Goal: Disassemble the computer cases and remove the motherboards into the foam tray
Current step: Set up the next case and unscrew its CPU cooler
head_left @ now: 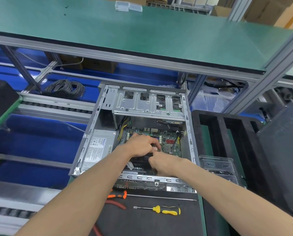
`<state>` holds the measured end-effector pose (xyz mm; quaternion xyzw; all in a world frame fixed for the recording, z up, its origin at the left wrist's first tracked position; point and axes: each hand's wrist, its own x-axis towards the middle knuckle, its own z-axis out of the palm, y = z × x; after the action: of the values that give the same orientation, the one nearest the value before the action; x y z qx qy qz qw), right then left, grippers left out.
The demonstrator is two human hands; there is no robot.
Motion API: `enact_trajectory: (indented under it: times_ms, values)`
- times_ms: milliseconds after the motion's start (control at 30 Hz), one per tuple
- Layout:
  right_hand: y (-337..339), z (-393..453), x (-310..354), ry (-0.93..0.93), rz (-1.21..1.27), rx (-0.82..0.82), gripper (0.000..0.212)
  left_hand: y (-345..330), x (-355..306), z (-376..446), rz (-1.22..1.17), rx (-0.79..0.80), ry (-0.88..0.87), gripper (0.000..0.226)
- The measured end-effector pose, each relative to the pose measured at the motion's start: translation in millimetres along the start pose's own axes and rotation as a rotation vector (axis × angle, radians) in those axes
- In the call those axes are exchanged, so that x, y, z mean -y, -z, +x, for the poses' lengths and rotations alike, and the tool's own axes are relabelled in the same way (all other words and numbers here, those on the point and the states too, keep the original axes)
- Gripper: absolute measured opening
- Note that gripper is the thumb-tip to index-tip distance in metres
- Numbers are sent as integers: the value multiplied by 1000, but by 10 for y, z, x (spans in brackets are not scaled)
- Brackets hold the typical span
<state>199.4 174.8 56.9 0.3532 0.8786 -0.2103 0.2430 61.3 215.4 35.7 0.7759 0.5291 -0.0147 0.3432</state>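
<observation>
**Both hands closed on a black part inside the open case**

Gripping with curled fingers, the left hand (140,145) and the right hand (166,163) meet over a black block-shaped component (141,160) that sits on the green printed motherboard (170,143). Each hand's fingers wrap round that component, though the hands hide much of it, so it may be a cooler or a fan and the exact hold is hard to read. Both forearms reach in from the near edge.

Around the grip stands the open grey sheet-metal computer case (91,133), lying flat on the desk, with the motherboard still on its floor. Left of the grip, inside the case, lies the silver boxed power supply with a white label (98,149). Beyond the grip, a perforated silver drive cage (149,103) spans the far end of the case.

Nearer than the grip, on a dark mat (142,223), lie a yellow-and-black handled screwdriver (166,210), a long thin screwdriver with an orange-and-black handle (118,195), and red-handled pliers (116,204). Right of the grip, just beside the case, sits a clear plastic box holding small dark screws (219,169); further right stands the black slotted foam tray (220,130). Far left beyond the case rests a coil of grey cable (65,89).
</observation>
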Motion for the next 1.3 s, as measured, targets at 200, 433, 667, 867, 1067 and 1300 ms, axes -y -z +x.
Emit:
enact_trajectory:
  times_ms: [200, 433, 667, 867, 1067, 1300]
  values:
    - [100, -111, -29, 8, 100, -57, 14, -1, -47, -7, 31, 36, 14, 35]
    - [324, -305, -12, -74, 55, -342, 8, 36, -23, -21, 0, 36, 21, 38]
    - [188, -385, 6, -263, 0, 19, 10, 77, -14, 18, -410, -158, 87, 14]
    - [147, -252, -55, -413, 276, -125, 18, 34, -218, 242, -431, -282, 44, 17]
    - [43, -67, -33, -587, 292, -402, 28, 24, -298, 536, -376, -150, 1, 30]
    - [-26, 14, -85, -588, 170, -478, 22, -18, -252, 881, -102, -3, 41, 36]
